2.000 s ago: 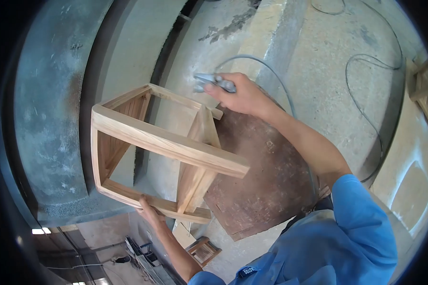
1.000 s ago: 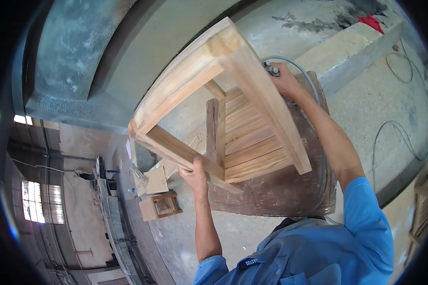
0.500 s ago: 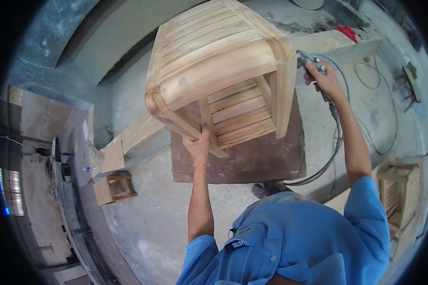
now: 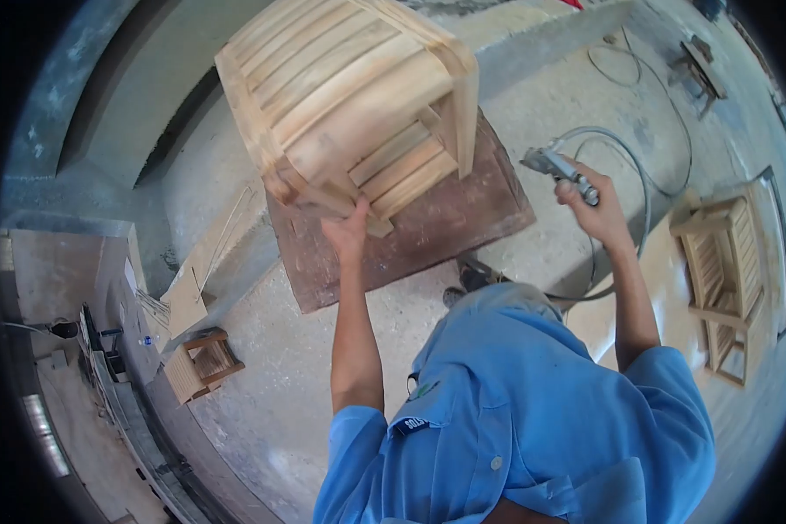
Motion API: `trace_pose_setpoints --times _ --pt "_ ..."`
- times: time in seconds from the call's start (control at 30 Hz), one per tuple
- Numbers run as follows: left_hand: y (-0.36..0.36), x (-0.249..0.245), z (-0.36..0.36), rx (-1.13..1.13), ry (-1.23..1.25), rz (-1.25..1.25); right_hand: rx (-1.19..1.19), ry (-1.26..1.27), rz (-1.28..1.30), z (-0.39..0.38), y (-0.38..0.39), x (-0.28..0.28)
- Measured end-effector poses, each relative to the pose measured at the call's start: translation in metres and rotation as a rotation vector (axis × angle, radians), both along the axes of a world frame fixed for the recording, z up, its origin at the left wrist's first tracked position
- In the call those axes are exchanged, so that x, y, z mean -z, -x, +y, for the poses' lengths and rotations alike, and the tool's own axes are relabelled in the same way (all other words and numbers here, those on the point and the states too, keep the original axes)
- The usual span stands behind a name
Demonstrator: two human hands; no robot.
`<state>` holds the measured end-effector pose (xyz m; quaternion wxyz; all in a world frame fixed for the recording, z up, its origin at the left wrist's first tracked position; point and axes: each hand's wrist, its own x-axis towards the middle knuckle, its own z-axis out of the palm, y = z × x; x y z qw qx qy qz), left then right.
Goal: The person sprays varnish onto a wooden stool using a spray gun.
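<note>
A pale wooden slatted stool [image 4: 323, 92] is tilted over a brown board [image 4: 489, 210], its slatted top toward the upper left. My left hand [image 4: 348, 230] is closed around one of its legs at the near side. To the right of the stool, my right hand [image 4: 598, 205] grips a metal spray gun [image 4: 546, 162], whose nozzle points left toward the stool across a small gap. From the gun runs a grey hose [image 4: 644, 188], looping down behind my right forearm.
More slatted wooden stools [image 4: 725, 253] stand stacked at the right. A small stool [image 4: 203, 362] sits on the floor at left, near a flat wooden panel [image 4: 186, 301]. Cable coils across the floor [image 4: 616, 105] at upper right. A dark low stand [image 4: 700, 74] is beyond it.
The view has swung to the right. My right hand has drawn the spray gun away from the stool's right corner. The stool has turned slightly, with my left hand still on its leg.
</note>
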<state>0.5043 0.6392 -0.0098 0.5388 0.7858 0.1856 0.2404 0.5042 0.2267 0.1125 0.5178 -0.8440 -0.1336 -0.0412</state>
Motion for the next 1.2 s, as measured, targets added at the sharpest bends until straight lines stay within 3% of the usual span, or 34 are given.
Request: trace_pose_setpoints --times 0.13,0.2,0.27,0.4,0.77,0.9,0.97,1.0,1.03,1.1,1.17,1.2 --pt "0.002 -0.003 -0.014 0.054 0.051 -0.121 -0.027 -0.034 -0.06 0.043 0.019 0.005" --pt "0.0 0.001 -0.013 0.081 -0.012 -0.125 0.012 0.036 -0.233 0.067 0.012 0.005" --pt "0.004 -0.003 -0.011 0.095 -0.053 -0.048 0.051 0.11 -0.246 0.088 0.004 0.006" --pt "0.004 -0.006 -0.008 0.038 -0.158 0.108 0.048 0.22 -0.122 0.124 -0.009 0.004" --pt "0.006 -0.019 -0.023 0.027 -0.124 0.031 -0.23 0.118 -0.118 0.168 -0.004 -0.005" --pt "0.004 0.004 -0.006 0.104 -0.171 -0.006 -0.309 0.109 -0.19 0.141 -0.013 -0.001" --pt "0.008 -0.008 -0.017 0.093 -0.148 0.037 -0.396 0.128 0.042 0.104 -0.02 -0.034" --pt "0.008 -0.005 -0.016 0.047 -0.175 0.114 -0.418 0.046 0.032 0.086 -0.028 -0.037" --pt "0.009 -0.006 -0.016 0.07 -0.134 0.038 -0.45 -0.038 0.025 0.066 -0.04 -0.04" --pt "0.014 -0.022 -0.018 0.096 -0.128 0.105 -0.384 -0.147 -0.067 0.024 -0.07 -0.053" --pt "0.021 0.006 0.008 0.21 -0.02 0.072 -0.217 -0.164 0.026 -0.014 -0.1 -0.104" --pt "0.025 -0.028 0.005 0.225 0.039 0.238 -0.13 -0.084 -0.02 -0.035 -0.125 -0.122"
